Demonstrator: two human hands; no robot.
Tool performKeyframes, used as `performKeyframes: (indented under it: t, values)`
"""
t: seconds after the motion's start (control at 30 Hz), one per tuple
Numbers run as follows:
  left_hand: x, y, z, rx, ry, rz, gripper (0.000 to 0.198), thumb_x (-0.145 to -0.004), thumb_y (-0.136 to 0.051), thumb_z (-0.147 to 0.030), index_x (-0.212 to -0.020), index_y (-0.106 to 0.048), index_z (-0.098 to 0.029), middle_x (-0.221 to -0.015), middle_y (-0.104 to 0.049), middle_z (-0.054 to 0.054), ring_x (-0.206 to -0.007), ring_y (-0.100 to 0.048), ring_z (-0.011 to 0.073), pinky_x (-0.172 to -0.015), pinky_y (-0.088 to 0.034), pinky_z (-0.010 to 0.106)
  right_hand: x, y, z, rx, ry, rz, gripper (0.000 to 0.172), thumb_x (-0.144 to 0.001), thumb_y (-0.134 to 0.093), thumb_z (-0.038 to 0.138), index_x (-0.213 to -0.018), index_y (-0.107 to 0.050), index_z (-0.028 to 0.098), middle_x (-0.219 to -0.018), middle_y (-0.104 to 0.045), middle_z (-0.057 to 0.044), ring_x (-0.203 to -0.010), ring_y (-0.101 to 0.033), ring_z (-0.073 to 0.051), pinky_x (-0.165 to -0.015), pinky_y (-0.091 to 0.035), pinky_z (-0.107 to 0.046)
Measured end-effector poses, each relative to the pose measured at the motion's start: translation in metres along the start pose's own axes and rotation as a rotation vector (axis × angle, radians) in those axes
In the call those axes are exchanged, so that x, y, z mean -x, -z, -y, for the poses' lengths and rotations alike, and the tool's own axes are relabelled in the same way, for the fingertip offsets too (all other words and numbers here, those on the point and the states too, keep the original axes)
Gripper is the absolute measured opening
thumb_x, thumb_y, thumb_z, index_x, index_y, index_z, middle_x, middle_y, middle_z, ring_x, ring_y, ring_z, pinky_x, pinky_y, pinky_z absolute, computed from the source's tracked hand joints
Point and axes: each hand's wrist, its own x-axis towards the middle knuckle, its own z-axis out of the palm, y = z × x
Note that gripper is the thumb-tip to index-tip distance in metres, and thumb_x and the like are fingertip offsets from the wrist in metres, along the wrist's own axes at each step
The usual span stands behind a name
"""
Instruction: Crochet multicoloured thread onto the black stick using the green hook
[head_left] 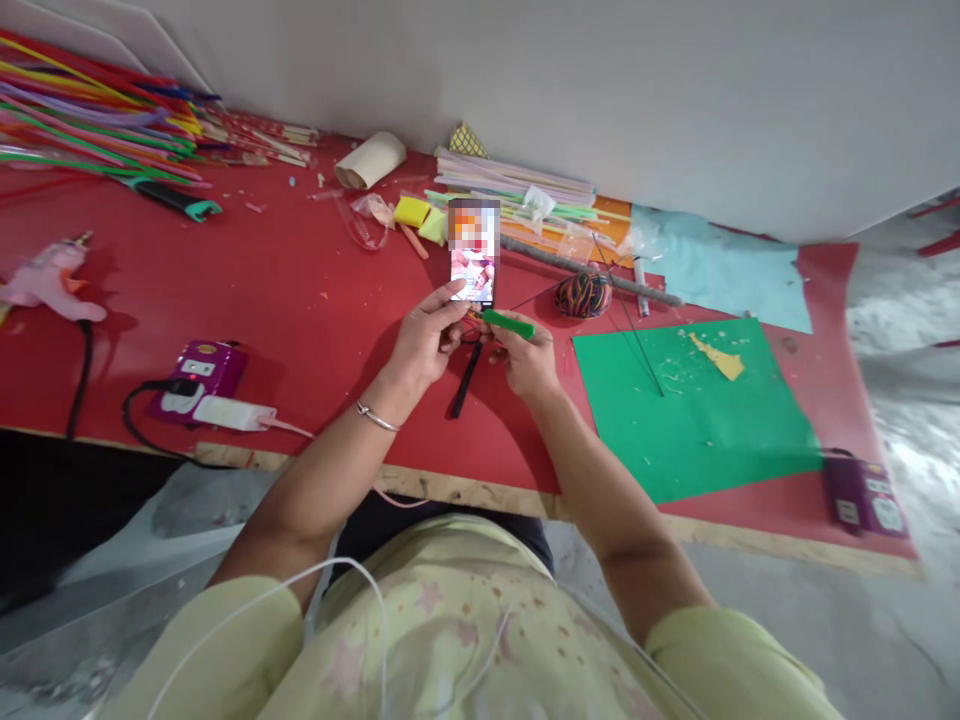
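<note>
Both my hands meet near the middle of the table, just below a phone (475,262) with a lit screen. My right hand (531,358) is closed round a green-handled crochet hook (510,324); the hook's tip is hidden at the fingers. My left hand (424,340) pinches a small bit of multicoloured yarn (474,313), its fingertips close to the hook. A thin strand runs from my hands toward a multicoloured yarn ball (583,295) at the right. Below my hands lies a narrow black strip (466,382).
Pipe cleaners (97,115) pile up at far left, near a pink glue gun (49,280). A purple power box (202,372) with cords stands at front left. Green sheet (637,420) lies right, a cardboard tube (371,160) at the back. Another purple box (862,490) sits at the right edge.
</note>
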Motion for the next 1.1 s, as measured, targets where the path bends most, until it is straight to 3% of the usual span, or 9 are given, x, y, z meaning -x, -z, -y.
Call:
performKeyframes:
  t: [0.17, 0.33, 0.87, 1.1]
  values:
    - [-0.002, 0.001, -0.002, 0.174, 0.124, -0.009, 0.033, -0.078, -0.081, -0.008, -0.107, -0.073, -0.021, -0.081, -0.069, -0.004, -0.047, -0.045, -0.0003, -0.040, -0.026, 0.013, 0.000, -0.004, -0.011, 0.092, 0.139, 0.027, 0.038, -0.081, -0.086, 0.058, -0.094, -0.075, 0.023, -0.083, -0.075, -0.001, -0.071, -0.067, -0.013, -0.048, -0.049, -0.020]
    - [-0.003, 0.000, -0.004, 0.296, 0.198, -0.023, 0.028, -0.084, -0.074, -0.001, -0.106, -0.070, -0.018, -0.075, -0.063, -0.005, -0.045, -0.044, -0.0015, -0.038, -0.026, 0.011, 0.002, -0.007, -0.014, 0.111, 0.205, 0.030, 0.038, -0.084, -0.084, 0.059, -0.096, -0.072, 0.025, -0.081, -0.069, 0.002, -0.069, -0.063, -0.011, -0.049, -0.049, -0.020]
    - [0.001, -0.003, -0.005, 0.221, 0.216, -0.042, 0.030, -0.084, -0.077, -0.005, -0.109, -0.072, -0.020, -0.073, -0.064, -0.005, -0.043, -0.044, -0.0007, -0.038, -0.026, 0.013, -0.003, -0.004, -0.017, -0.114, 0.074, 0.060, 0.043, -0.073, -0.094, 0.055, -0.092, -0.069, 0.026, -0.080, -0.069, 0.003, -0.072, -0.065, -0.012, -0.055, -0.051, -0.023]
    - [0.002, -0.004, -0.007, 0.268, 0.181, -0.025, 0.028, -0.082, -0.075, -0.003, -0.104, -0.070, -0.019, -0.080, -0.067, -0.004, -0.046, -0.044, -0.0009, -0.038, -0.026, 0.012, -0.008, 0.001, -0.023, -0.016, 0.070, 0.082, 0.043, -0.076, -0.092, 0.058, -0.094, -0.072, 0.025, -0.070, -0.069, 0.005, -0.055, -0.056, -0.009, -0.052, -0.048, -0.024]
